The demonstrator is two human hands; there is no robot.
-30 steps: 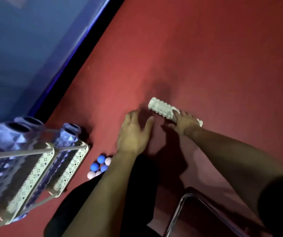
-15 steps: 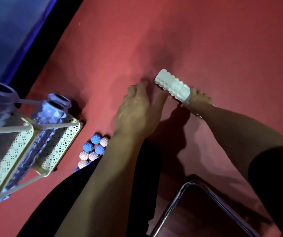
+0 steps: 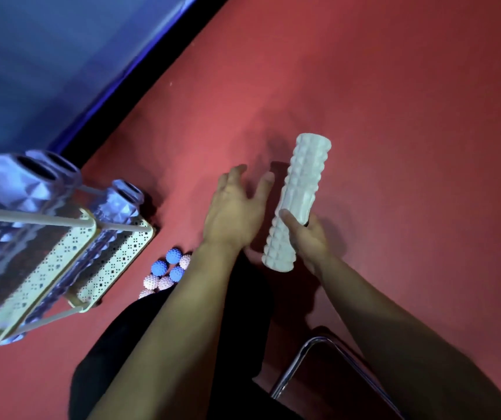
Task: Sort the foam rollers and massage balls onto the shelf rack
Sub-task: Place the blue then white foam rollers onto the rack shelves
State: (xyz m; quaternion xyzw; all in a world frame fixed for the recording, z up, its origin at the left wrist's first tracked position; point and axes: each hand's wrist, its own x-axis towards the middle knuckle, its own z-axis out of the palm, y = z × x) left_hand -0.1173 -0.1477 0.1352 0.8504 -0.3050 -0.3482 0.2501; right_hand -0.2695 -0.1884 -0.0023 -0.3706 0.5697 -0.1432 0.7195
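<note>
A white ridged foam roller point(image 3: 299, 195) is lifted off the red floor, nearly upright, and my right hand point(image 3: 306, 237) grips its lower half. My left hand point(image 3: 237, 213) hovers just left of it, fingers spread, holding nothing. At the left stands a cream perforated shelf rack point(image 3: 112, 253) with several purple foam rollers point(image 3: 115, 207) lying on its tiers. Blue and pink spiky massage balls point(image 3: 167, 272) sit in a cluster on the floor between the rack and my left forearm.
A red floor mat point(image 3: 394, 116) covers most of the view. A blue padded wall with a black base strip point(image 3: 140, 86) runs along the upper left. A chrome tube frame point(image 3: 303, 359) stands at the bottom right, near my dark-clothed legs.
My right hand has raised the white roller from the floor and swung it from lying flat to nearly upright. My left hand has drawn back slightly beside it.
</note>
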